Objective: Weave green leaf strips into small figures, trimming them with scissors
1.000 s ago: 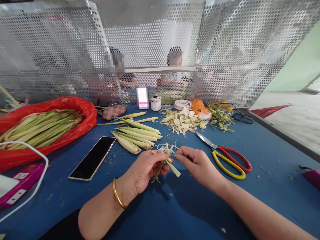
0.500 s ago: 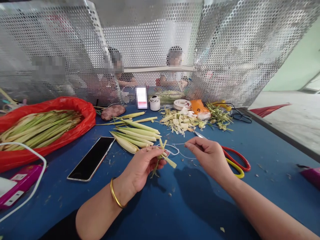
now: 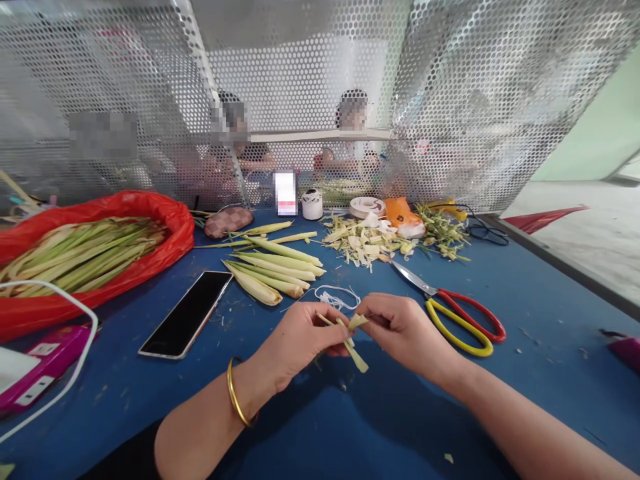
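My left hand (image 3: 300, 340) is closed on a small folded leaf piece (image 3: 350, 341) of pale green strips, held just above the blue table (image 3: 350, 427). A gold bangle circles that wrist. My right hand (image 3: 405, 330) meets it from the right, fingers pinched on the piece's upper tip. A loose white thread (image 3: 336, 297) lies on the table just behind both hands. Several long pale leaf stalks (image 3: 275, 267) lie behind the left hand.
Red-and-yellow scissors (image 3: 453, 313) lie right of my hands, a black phone (image 3: 187, 322) to the left. A red bag of green leaves (image 3: 80, 257) sits far left. Leaf scraps (image 3: 367, 241), a thread spool (image 3: 312, 205) and tape (image 3: 367, 207) lie at the perforated screen; people sit behind it.
My right hand, which had pulled away to the right with the thread, has come back to the leaf piece. The left hand has lowered slightly with the piece.
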### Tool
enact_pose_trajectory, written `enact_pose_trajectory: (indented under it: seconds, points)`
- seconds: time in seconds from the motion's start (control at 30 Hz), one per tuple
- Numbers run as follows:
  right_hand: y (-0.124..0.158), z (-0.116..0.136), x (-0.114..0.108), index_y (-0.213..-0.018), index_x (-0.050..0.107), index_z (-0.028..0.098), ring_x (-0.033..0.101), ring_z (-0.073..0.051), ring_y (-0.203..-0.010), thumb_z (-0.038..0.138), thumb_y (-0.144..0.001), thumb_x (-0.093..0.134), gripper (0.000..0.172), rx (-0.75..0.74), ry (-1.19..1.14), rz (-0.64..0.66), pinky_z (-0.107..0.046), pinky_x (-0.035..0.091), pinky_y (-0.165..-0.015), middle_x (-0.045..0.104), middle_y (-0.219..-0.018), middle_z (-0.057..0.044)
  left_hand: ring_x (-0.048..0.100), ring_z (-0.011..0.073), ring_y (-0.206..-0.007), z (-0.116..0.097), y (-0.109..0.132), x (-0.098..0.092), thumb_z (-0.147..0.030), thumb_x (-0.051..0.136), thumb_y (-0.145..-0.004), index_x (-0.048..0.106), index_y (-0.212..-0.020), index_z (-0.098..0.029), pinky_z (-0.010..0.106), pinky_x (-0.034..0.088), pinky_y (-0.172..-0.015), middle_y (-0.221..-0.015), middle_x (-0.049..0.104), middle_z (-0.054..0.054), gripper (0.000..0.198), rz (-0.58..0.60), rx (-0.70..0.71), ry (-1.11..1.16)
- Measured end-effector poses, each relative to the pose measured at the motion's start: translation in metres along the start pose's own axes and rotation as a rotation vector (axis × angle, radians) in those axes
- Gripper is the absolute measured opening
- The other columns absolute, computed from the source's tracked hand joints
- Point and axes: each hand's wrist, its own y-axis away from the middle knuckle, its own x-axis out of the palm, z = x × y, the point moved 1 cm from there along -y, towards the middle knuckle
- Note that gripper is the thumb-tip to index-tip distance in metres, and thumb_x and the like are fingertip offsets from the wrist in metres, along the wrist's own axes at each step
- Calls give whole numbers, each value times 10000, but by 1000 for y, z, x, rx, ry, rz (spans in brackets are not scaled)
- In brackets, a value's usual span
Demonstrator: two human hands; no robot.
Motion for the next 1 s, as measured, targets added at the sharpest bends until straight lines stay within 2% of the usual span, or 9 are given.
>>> enact_pose_trajectory:
  seconds: [0.2,0.3,0.47,0.83,0.9,1.0]
  points:
    - [-2,-6,-4,-706,627,183,447,-124,-603,343,-864,555,236,125,-144,2,-244,354,-561,541,-634,21,618,95,-579,0,-2,-7,-259,752,-691,700,-707,-135,189,487,-596,-715,684,20,135,-15,12,172]
    - [-4,-11,-11,-739,641,181,421,-122,-596,410,-855,563,268,189,-196,5,-250,344,-557,535,-634,24,598,85,-573,-1,-3,-9,-247,749,-677,705,-699,-133,181,485,-581,-721,679,20,124,-42,23,219]
    - [-5,-13,-19,-733,632,185,396,-120,-583,445,-829,589,280,264,-231,-119,-248,328,-533,506,-623,24,594,87,-573,0,-5,-10,-225,749,-661,710,-698,-136,184,499,-570,-724,674,17,104,-103,-2,250]
    - [-4,-11,-33,-738,635,188,430,-128,-586,422,-824,565,259,207,-119,-176,-248,346,-532,537,-647,10,593,80,-569,2,-8,-10,-228,752,-652,709,-726,-124,189,500,-572,-740,666,19,135,-127,-35,280]
    - [-3,-10,-33,-737,630,193,418,-123,-557,400,-839,555,242,196,-66,-240,-241,336,-512,506,-602,23,614,94,-588,2,-7,-11,-250,761,-654,704,-770,-125,199,498,-576,-745,660,16,180,-156,-44,268]
    - [-2,-7,-34,-732,622,197,425,-118,-531,321,-855,545,190,136,131,-418,-239,332,-512,499,-586,28,650,128,-622,2,-6,-14,-276,773,-657,681,-824,-139,212,486,-565,-724,645,2,235,-287,-17,246]
